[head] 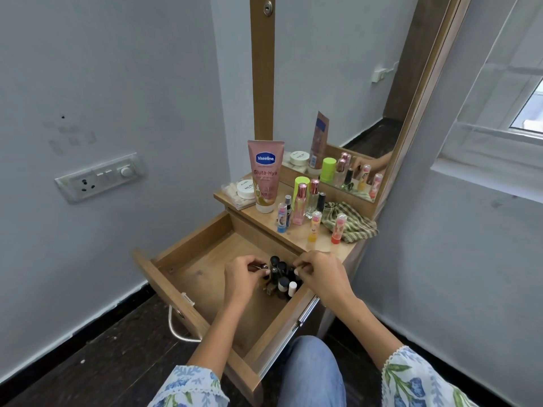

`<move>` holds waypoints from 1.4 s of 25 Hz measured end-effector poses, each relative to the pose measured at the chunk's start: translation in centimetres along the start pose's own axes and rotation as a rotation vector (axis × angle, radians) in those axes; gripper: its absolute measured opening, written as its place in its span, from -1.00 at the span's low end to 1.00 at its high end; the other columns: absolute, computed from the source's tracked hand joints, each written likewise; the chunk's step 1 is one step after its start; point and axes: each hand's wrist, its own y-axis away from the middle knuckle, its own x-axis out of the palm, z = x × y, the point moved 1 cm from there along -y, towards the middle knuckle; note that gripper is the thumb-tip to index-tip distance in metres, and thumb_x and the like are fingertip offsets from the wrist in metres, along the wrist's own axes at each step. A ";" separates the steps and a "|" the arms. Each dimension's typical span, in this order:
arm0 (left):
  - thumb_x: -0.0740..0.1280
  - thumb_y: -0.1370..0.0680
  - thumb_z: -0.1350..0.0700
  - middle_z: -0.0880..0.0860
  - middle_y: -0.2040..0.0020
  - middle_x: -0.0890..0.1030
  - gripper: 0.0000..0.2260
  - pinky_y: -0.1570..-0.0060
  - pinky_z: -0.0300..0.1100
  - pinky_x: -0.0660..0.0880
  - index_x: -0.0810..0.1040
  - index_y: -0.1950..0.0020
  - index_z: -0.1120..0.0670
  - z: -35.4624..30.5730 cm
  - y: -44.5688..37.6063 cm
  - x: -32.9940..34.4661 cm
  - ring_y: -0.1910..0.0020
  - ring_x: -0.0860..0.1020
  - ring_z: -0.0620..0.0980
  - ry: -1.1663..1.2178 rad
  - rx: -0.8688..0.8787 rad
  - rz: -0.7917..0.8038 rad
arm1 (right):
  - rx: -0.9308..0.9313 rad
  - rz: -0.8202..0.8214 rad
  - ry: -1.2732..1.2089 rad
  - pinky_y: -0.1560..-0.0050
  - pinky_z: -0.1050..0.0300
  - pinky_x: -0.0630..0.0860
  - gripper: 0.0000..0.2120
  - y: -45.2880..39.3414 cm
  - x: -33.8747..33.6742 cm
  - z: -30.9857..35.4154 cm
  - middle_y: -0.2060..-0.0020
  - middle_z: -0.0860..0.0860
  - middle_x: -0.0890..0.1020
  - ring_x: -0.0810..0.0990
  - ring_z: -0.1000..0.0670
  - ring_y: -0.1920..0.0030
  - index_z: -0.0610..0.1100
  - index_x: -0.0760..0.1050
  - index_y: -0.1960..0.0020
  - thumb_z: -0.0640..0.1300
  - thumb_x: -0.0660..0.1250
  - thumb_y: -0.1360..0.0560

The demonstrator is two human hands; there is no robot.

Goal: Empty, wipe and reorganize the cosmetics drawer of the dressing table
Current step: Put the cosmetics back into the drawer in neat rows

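Our knee in blue denim (311, 374) sits closest, just under the open drawer (205, 259). Our left hand (244, 277) curls its fingers around a small dark-capped bottle (260, 265). Our right hand (320, 274) has its fingertips pinched together; whether they grip anything we cannot tell. Between both sets of fingers stands a cluster of little dark bottles (280, 277). Beyond the fingers, on the tabletop (346, 245), stand a Vaseline tube (266, 174) and a striped cloth (349, 221).
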 end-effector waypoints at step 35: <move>0.31 -0.56 0.03 -0.06 -0.21 0.58 -0.72 -0.14 -0.31 0.38 0.55 -0.26 0.04 -8.4 2.0 0.7 -0.19 0.52 -0.12 -0.181 0.412 -0.147 | 0.033 -0.095 0.207 -0.02 -0.04 0.58 -0.86 -10.1 -9.3 -0.6 0.01 -0.14 0.65 0.62 -0.13 0.05 -0.21 0.62 -0.04 -0.25 0.35 -0.50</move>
